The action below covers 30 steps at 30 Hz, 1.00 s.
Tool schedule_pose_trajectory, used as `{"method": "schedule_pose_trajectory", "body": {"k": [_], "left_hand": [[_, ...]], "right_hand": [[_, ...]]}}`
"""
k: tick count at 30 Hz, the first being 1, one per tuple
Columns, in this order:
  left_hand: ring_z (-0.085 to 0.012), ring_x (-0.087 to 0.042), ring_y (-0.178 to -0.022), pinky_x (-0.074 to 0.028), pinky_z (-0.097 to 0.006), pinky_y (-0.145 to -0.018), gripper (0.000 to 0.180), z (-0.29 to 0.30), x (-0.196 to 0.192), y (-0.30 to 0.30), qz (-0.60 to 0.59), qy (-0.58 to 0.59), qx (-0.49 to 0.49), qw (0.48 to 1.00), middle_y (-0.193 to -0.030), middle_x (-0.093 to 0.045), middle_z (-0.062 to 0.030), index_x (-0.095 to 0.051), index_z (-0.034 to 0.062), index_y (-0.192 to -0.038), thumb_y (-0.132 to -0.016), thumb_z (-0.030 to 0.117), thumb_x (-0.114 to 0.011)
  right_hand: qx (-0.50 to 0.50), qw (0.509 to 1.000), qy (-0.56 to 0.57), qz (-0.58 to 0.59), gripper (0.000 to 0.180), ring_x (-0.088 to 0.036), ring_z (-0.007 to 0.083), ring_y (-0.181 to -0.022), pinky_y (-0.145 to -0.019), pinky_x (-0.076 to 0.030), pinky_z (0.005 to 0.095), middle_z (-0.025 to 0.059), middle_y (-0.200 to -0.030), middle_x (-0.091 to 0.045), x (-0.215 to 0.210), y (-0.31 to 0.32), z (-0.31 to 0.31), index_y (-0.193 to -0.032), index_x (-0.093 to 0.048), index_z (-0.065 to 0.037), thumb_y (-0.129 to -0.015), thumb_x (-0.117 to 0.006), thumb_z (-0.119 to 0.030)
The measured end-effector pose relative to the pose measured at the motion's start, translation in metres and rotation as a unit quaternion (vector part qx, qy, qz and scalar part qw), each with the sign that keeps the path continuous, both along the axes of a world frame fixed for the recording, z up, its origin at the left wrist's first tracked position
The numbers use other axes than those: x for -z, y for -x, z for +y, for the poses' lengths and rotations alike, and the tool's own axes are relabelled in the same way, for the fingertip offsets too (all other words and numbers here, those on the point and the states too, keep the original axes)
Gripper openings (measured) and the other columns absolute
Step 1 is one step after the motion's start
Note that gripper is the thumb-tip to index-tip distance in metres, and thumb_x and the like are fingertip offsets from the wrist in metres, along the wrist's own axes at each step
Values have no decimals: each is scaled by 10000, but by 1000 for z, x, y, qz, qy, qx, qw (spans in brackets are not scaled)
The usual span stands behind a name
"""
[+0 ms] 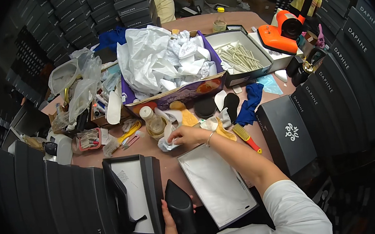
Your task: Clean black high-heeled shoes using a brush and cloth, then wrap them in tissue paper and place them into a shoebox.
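The black shoe [179, 208] lies in the left hand [168, 218] at the near side of the table [167, 162], toe pointing far, with fingers wrapped along both its sides; the right hand [190, 135] reaches farther out, its fingers bent and narrow over a whitish crumpled wad [169, 145], and I cannot tell whether they grip any of it. The likeliest mishap, I judge, is a knock to the squeeze bottle [151, 120] just left of that hand: a careless sweep of the fingers could tip it, and any spill could stain the white-lined lid [252, 207] on the near side. With one hand alone supporting the shoe, a loosened hold might let it drop off or scuff against the open box [157, 196] at left, where the second shoe [121, 193] lies. As for writing, the dark boxes stacked at right [346, 74] and left [60, 197] carry one repeated word in pale capitals, and the box at near right [290, 147] bears stylised white lettering on its top. The far purple carton [181, 98] has printed letters and a fruit-like picture; the print inside the open box is too small to read.
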<state>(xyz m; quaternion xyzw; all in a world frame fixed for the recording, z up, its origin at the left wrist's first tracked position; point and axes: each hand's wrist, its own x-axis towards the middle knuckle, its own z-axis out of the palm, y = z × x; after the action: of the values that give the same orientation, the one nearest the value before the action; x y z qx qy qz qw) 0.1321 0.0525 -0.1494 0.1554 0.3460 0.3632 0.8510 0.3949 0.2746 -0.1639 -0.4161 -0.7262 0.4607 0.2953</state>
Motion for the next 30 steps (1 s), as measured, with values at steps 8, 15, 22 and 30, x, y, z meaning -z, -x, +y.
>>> {"method": "schedule_pose_trajectory", "body": {"k": [8,15,22,30], "left_hand": [[-347,-669,-819,-595,-420,-642,1016,4,-13,-4,15,-12,0,1000,-1122,-579,-273,-478,-95,-1219,-814,819,-297],[-352,-670,-820,-598,-419,-641,1037,8,-19,-7,-12,-37,8,999,-1134,-568,-274,-471,-108,-1219,-799,829,-322],[-358,-665,-799,-590,-426,-620,1003,21,-30,-10,-72,-17,-33,997,-1084,-564,-280,-360,-13,-1356,-807,824,-308],[-427,-635,-929,-565,-486,-773,926,41,-51,-30,-114,-7,-15,993,-1118,-540,-277,-301,63,-1430,-832,766,-377]], "right_hand": [[289,921,-98,-244,262,-639,386,-889,-771,-506,453,204,-912,-672,-61,-67,-17,-1065,-631,-54,-851,-603,-203],[406,817,74,-403,715,-626,413,-996,-856,-503,468,274,-1070,-638,-50,-170,-29,-1344,-408,-54,-821,-633,-486],[598,788,-111,-94,615,-547,440,-1073,-935,-438,446,274,-1204,-536,1,-179,-57,-1381,-380,-19,-809,-524,-189],[255,838,-314,-366,447,-521,306,-1079,-880,-412,430,137,-1217,-517,-53,-105,-27,-1253,-558,-78,-809,-579,-130]]}}
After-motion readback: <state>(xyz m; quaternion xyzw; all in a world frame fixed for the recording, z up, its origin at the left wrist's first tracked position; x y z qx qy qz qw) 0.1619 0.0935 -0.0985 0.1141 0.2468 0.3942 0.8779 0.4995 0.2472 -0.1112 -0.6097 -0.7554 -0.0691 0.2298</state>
